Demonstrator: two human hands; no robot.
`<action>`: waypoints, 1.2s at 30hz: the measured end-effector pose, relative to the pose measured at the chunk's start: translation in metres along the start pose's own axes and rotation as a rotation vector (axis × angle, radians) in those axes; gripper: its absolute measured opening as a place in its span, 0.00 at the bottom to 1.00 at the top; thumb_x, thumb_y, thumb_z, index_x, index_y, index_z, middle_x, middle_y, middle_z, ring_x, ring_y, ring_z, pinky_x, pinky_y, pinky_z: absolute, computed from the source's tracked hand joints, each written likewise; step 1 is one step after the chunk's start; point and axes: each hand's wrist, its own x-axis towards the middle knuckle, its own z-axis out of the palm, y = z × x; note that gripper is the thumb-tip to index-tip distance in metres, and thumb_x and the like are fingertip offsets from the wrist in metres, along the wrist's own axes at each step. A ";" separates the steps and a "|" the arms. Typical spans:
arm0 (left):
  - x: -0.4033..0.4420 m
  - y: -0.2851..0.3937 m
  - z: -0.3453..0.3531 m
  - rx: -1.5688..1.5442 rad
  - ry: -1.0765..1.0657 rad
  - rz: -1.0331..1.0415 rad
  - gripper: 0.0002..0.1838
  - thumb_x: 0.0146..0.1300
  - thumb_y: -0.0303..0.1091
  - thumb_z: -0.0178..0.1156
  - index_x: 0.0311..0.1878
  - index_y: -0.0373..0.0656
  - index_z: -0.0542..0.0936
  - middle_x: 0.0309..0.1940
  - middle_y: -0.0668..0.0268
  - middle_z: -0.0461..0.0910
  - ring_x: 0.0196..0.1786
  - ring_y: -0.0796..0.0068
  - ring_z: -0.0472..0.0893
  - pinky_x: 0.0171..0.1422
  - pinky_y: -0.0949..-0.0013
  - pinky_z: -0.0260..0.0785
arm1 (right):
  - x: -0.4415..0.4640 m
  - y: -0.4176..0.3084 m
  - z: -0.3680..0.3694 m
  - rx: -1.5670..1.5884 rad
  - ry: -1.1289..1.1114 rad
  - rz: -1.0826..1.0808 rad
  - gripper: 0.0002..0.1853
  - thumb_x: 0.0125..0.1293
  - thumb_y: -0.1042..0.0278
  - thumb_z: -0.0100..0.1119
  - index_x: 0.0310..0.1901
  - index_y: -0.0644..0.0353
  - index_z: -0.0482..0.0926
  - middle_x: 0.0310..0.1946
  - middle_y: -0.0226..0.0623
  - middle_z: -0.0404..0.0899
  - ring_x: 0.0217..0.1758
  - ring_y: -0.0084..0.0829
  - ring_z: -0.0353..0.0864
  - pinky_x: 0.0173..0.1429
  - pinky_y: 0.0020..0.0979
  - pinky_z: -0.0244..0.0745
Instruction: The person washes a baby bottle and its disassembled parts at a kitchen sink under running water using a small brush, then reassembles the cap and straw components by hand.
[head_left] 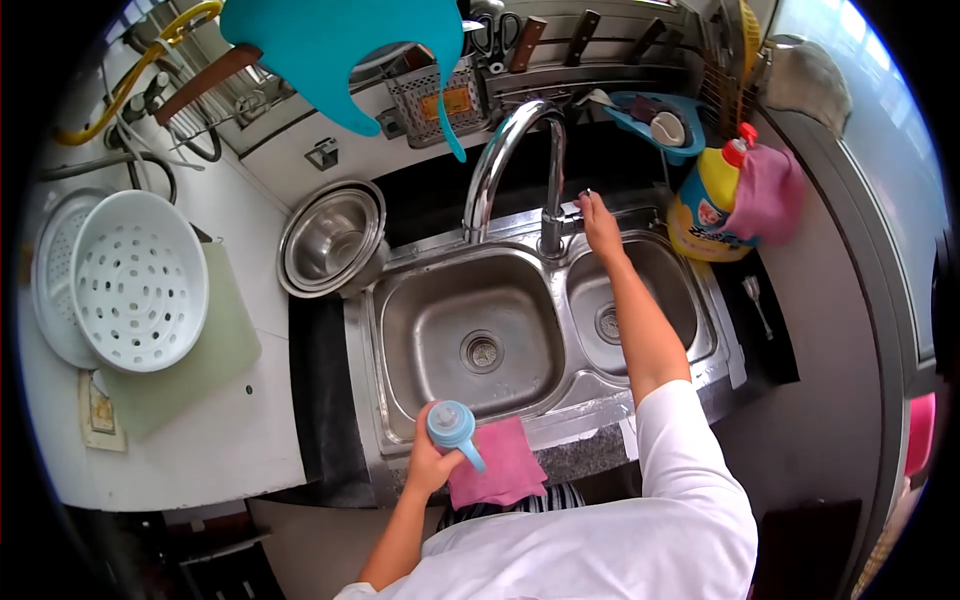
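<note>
In my left hand [428, 464] is a baby bottle [452, 422] with a light blue cap and side handle, held upright near the sink's front edge. My fingers are closed round its side; its lower body is hidden. My right hand [600, 228] reaches over the small basin and grips the lever of the chrome faucet [484, 180]. The lever is mostly hidden by the fingers. The faucet's spout arches above the steel double sink [562, 345], and no running water shows. A pink cloth [500, 470] hangs over the front edge beside my left hand.
Stacked steel bowls [290, 250] stand left of the sink. A white colander [150, 250] lies on the left counter. At the right back are a yellow detergent bottle [700, 200] with a pink cloth [770, 190] and a blue basket [680, 150]. Knives [582, 38] line the back.
</note>
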 end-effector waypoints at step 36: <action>0.073 -0.021 0.018 0.440 -0.012 0.062 0.40 0.42 0.34 0.65 0.60 0.43 0.57 0.50 0.56 0.70 0.56 0.61 0.70 0.60 0.65 0.59 | 0.016 -0.014 0.012 -0.453 0.024 0.267 0.19 0.67 0.56 0.34 0.44 0.67 0.63 0.36 0.61 0.75 0.42 0.57 0.74 0.44 0.48 0.68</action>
